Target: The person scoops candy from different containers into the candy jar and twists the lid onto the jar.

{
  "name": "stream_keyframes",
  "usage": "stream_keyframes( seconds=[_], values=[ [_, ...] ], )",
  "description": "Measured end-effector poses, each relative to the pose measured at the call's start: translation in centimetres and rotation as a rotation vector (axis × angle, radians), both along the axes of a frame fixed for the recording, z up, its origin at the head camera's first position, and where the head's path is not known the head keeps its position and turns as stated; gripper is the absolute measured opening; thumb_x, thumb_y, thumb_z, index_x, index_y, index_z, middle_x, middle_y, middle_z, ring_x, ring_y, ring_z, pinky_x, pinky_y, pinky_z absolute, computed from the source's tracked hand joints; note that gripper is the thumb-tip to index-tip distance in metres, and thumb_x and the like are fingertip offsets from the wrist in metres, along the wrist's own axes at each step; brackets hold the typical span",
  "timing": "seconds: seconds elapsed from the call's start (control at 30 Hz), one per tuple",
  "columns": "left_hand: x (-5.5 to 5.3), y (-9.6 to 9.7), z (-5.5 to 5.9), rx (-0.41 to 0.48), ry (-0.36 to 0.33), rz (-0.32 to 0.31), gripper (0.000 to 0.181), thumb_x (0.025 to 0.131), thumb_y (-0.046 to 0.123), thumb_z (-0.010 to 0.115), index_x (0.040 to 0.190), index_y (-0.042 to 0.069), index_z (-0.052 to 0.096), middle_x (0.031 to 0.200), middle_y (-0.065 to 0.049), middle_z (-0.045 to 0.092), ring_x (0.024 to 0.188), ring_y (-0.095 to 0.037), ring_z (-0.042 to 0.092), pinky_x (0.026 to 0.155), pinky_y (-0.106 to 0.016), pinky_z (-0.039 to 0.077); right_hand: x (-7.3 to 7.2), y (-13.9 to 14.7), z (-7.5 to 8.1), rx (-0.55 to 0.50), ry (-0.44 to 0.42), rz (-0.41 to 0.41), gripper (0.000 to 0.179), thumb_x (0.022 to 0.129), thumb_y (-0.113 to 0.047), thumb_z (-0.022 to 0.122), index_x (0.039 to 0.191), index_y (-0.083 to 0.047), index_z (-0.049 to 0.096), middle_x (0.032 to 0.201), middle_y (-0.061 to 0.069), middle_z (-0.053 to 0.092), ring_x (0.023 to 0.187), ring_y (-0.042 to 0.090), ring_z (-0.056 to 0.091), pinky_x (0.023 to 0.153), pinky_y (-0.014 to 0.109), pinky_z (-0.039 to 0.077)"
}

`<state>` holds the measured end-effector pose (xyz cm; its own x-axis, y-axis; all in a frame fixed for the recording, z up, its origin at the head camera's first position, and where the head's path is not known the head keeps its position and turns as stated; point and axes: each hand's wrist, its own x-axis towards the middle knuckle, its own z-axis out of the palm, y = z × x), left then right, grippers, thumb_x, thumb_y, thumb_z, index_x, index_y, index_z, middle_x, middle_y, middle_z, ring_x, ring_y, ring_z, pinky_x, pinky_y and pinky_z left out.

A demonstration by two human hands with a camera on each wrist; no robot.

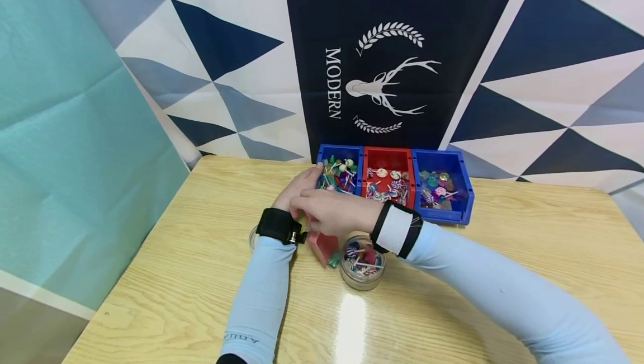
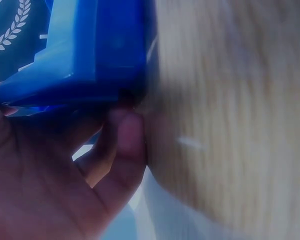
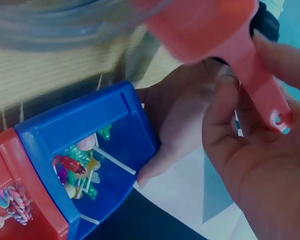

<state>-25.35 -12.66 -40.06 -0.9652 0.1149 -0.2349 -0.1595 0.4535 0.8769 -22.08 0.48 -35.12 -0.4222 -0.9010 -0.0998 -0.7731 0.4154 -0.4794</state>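
My left hand grips the outer side of the left blue bin, its thumb at the rim and its fingers curled by the lower edge in the left wrist view. Small candy-like charms and lollipops lie inside that bin. Crossing over my left wrist, my right hand holds a pink scoop by its handle. In the head view the scoop's bowl is close over the table, beside a green candy piece. A clear jar of lollipops stands just right of it.
A red bin and another blue bin, both with candies, adjoin the left one against the patterned backdrop. A clear round rim shows partly behind my left wrist. Wooden table lies in front.
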Motion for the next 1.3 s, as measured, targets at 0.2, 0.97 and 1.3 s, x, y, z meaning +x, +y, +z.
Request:
stream_keyframes(
  seconds=[0.2,0.97,1.3],
  values=[
    [-0.8,-0.3,-1.5,-0.029,0.033,0.004,0.060,0.109,0.046,0.024,0.151,0.006,0.040,0.153,-0.012,0.041,0.141,-0.029,0.035,0.115,-0.047,0.027,-0.4,-0.1,-0.3,0.022,-0.005,0.058,0.021,0.094,-0.001,0.066,0.112,-0.008,0.058,0.088,0.001,0.054,0.086,0.017,0.054,0.079,0.025,0.047],
    [-2.7,-1.2,-3.4,0.208,-0.036,-0.057,0.057,0.109,0.049,0.027,0.143,0.010,0.050,0.123,-0.013,0.065,0.107,-0.025,0.065,0.097,-0.040,0.049,1.3,-0.6,0.6,0.071,-0.240,0.190,0.024,0.097,0.000,0.062,0.116,-0.014,0.056,0.083,-0.003,0.053,0.078,0.008,0.055,0.068,0.022,0.046],
    [-2.9,-0.9,-3.5,0.027,0.000,-0.029,0.063,0.108,0.052,0.024,0.152,0.010,0.042,0.139,-0.013,0.055,0.127,-0.027,0.050,0.114,-0.045,0.030,4.1,-0.2,0.8,0.039,-0.266,0.283,0.041,0.087,0.018,0.058,0.111,-0.015,0.055,0.090,-0.002,0.051,0.083,0.004,0.050,0.076,0.018,0.043]
  ],
)
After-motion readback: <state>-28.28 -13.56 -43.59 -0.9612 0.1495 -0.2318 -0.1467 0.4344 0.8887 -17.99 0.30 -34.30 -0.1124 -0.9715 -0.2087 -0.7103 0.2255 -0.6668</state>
